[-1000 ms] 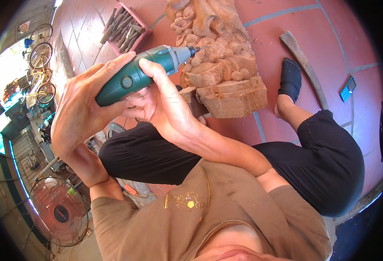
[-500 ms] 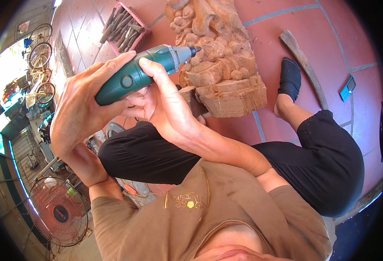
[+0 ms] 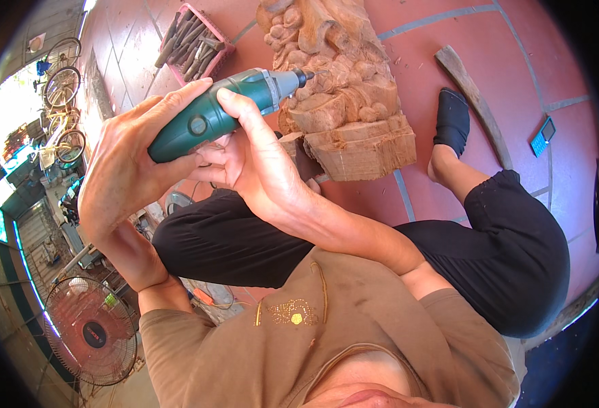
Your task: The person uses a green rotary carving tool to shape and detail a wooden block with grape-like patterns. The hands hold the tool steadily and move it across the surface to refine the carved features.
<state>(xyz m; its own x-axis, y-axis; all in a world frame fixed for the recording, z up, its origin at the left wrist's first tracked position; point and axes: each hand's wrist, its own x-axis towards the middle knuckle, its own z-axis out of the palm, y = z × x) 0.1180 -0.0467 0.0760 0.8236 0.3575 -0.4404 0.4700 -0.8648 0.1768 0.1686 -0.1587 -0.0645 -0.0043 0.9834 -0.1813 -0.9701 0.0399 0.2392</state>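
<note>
Held green rotary tool [image 3: 224,112] with both hands, left hand [image 3: 126,170] and right hand [image 3: 262,170] fingers wrapped around it, tip against wooden carving [image 3: 343,102].

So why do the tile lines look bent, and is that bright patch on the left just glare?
In the head view the fisheye lens bows the grout lines of the red tile floor near the dark round rim. The doorway with bicycles is blown out by daylight. The green rotary tool and wooden carving are evenly lit and sharp.
</note>
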